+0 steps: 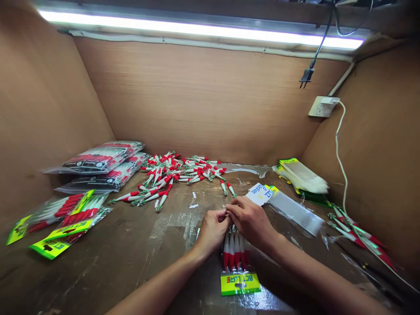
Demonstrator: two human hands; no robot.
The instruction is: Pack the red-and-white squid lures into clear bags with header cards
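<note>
A clear bag of red and white squid jigs (234, 251) lies in front of me, its yellow-green header card (240, 284) facing my body. At the bag's far end, my left hand (212, 232) is closed in a pinch. My right hand (251, 221) meets it there, fingers also pinched together over the bag's end. Their fingertips touch, and the exact edge they grip is hidden. Just beyond them lie two loose jigs (228, 189). Right by my right hand is a white paper label (258, 194) with blue handwriting.
A heap of loose jigs (177, 173) lies toward the back wall. At left are filled packs (65, 223) and stacked larger bags (101, 162). Clear sleeves (295, 210), header bags (303, 175) and more jigs (361, 236) lie at right. A plug (306, 76) hangs above.
</note>
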